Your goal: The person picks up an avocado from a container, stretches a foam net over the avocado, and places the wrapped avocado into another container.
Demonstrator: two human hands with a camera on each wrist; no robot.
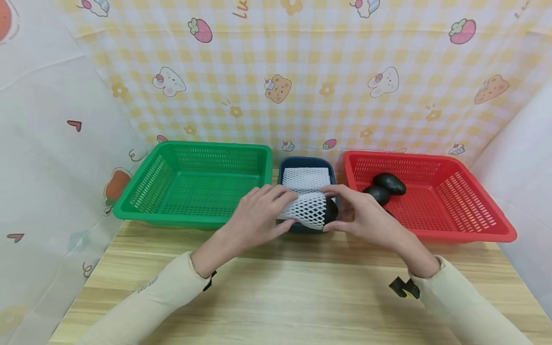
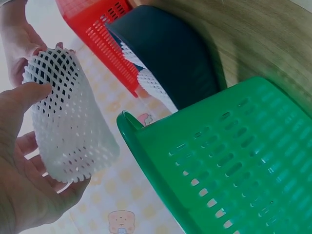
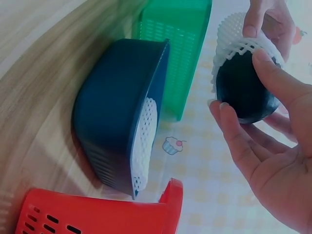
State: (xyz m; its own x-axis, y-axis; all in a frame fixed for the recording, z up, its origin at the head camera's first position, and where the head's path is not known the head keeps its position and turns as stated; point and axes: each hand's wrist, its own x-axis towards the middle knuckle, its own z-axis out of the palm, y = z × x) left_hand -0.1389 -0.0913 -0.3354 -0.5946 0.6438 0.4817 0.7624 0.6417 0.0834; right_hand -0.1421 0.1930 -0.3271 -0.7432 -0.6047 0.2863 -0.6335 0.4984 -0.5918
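While the left hand [image 1: 258,213] grips a white foam-mesh tubular sleeve [image 1: 305,209], the right hand [image 1: 368,215] holds a dark, smooth oval fruit [image 3: 243,90], partly hidden inside.

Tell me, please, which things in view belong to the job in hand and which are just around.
Seemingly in the job:
white foam net, in the left hand
dark fruit partly inside, in the right hand
blue bin with spare nets
red basket with other dark fruits
green basket, probably

Just around:
patterned cloth behind the baskets
wooden table underneath
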